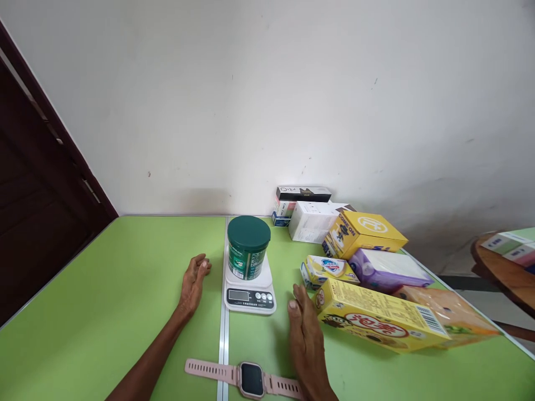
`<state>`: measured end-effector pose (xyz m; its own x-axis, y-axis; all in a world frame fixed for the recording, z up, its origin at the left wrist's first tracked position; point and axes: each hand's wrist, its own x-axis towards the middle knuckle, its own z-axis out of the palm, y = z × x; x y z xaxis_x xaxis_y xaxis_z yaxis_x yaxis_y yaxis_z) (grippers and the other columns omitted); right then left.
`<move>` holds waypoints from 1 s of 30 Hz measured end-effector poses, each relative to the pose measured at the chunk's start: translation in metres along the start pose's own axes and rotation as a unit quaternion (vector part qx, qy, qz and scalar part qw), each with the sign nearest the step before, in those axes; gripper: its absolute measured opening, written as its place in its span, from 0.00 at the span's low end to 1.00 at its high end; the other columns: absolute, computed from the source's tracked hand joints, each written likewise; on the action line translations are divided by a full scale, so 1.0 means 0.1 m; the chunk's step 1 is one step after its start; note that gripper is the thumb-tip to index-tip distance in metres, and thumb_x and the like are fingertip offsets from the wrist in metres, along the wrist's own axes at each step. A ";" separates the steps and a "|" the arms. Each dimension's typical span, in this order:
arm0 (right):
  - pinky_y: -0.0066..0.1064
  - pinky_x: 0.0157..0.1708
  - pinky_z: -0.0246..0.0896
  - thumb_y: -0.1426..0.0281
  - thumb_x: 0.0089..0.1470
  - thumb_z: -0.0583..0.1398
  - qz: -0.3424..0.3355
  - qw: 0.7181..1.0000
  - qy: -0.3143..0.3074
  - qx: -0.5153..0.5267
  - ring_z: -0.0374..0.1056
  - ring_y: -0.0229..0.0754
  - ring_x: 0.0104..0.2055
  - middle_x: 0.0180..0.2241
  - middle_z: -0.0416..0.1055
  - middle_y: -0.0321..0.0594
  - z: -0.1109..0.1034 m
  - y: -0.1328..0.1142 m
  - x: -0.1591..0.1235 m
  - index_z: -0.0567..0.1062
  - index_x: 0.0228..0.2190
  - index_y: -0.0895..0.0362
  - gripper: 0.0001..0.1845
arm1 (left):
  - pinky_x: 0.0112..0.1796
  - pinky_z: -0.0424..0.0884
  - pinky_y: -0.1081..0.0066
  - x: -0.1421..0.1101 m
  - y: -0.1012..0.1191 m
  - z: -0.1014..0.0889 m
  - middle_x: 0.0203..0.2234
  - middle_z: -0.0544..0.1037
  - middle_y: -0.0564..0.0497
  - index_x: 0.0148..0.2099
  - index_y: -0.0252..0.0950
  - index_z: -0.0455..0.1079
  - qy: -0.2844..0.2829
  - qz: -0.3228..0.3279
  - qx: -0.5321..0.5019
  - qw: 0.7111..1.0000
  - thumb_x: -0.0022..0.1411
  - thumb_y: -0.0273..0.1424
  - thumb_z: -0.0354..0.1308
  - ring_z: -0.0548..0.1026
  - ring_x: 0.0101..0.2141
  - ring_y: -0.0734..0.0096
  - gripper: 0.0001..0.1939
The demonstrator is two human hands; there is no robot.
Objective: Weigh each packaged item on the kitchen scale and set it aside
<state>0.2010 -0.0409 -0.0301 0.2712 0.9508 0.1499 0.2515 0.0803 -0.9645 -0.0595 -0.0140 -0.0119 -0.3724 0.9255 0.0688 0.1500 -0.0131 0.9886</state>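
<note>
A green tub with a dark green lid [248, 248] stands upright on the white plate of a kitchen scale [251, 301]. The scale's display looks blank. To the left of the scale, my left hand [193, 284] lies on the table, fingers loosely bent and holding nothing. My right hand [307, 337] is right of the scale with its fingers stretched out, nothing in it, close to a long yellow carton [380, 317]. In front of the scale a pink smartwatch [251, 380] lies flat, its right strap end reaching my right wrist.
Right of the scale are a yellow soap box [329, 270], a yellow "COME ON" box [363, 234], a purple-and-white pack [388, 270] and an orange pack [453, 317]. White boxes [313, 220] stand by the wall. A wooden stool [497, 273] is beyond the green table's [125, 273] right edge.
</note>
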 end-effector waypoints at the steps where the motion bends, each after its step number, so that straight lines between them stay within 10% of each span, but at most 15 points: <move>1: 0.57 0.72 0.44 0.41 0.64 0.52 0.018 1.000 -0.001 0.000 0.51 0.60 0.75 0.70 0.61 0.54 -0.02 0.03 0.01 0.67 0.67 0.60 0.44 | 0.59 0.73 0.50 0.00 -0.05 0.00 0.55 0.79 0.37 0.59 0.36 0.68 0.007 0.002 -0.003 1.000 0.65 0.60 0.55 0.80 0.55 0.51 0.35; 13: 0.51 0.72 0.46 0.39 0.63 0.50 0.026 0.999 -0.029 -0.028 0.55 0.59 0.73 0.67 0.65 0.57 -0.07 0.02 0.11 0.71 0.63 0.64 0.46 | 0.58 0.74 0.52 0.00 -0.09 0.00 0.53 0.80 0.39 0.54 0.37 0.71 -0.021 0.019 0.017 0.999 0.66 0.58 0.57 0.79 0.56 0.52 0.30; 20: 0.54 0.65 0.57 0.41 0.62 0.53 -0.073 0.995 -0.011 -0.061 0.62 0.61 0.68 0.65 0.68 0.55 -0.15 -0.35 0.16 0.71 0.63 0.59 0.42 | 0.64 0.65 0.44 -0.05 0.25 0.05 0.66 0.67 0.34 0.72 0.40 0.54 -0.028 0.120 0.078 0.989 0.62 0.54 0.64 0.68 0.65 0.46 0.45; 25: 0.54 0.67 0.54 0.38 0.60 0.51 -0.068 0.995 -0.049 -0.046 0.60 0.62 0.69 0.65 0.68 0.55 0.01 -0.80 0.44 0.70 0.64 0.59 0.46 | 0.67 0.56 0.37 0.06 0.62 0.35 0.73 0.55 0.32 0.77 0.40 0.43 -0.104 0.132 0.146 0.975 0.41 0.55 0.77 0.54 0.72 0.33 0.70; 30: 0.56 0.69 0.49 0.34 0.57 0.50 -0.064 0.992 -0.106 -0.034 0.59 0.65 0.69 0.65 0.67 0.56 0.35 -0.91 0.60 0.71 0.61 0.59 0.49 | 0.65 0.62 0.39 0.21 0.59 0.71 0.62 0.69 0.33 0.71 0.37 0.55 -0.105 0.121 0.128 0.979 0.37 0.51 0.79 0.68 0.63 0.35 0.64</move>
<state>0.1623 0.0195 0.0590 0.0339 0.9761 0.2145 0.3357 0.1910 -0.9224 0.0064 0.0310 0.0384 -0.1046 0.9651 0.2399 0.4456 -0.1702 0.8789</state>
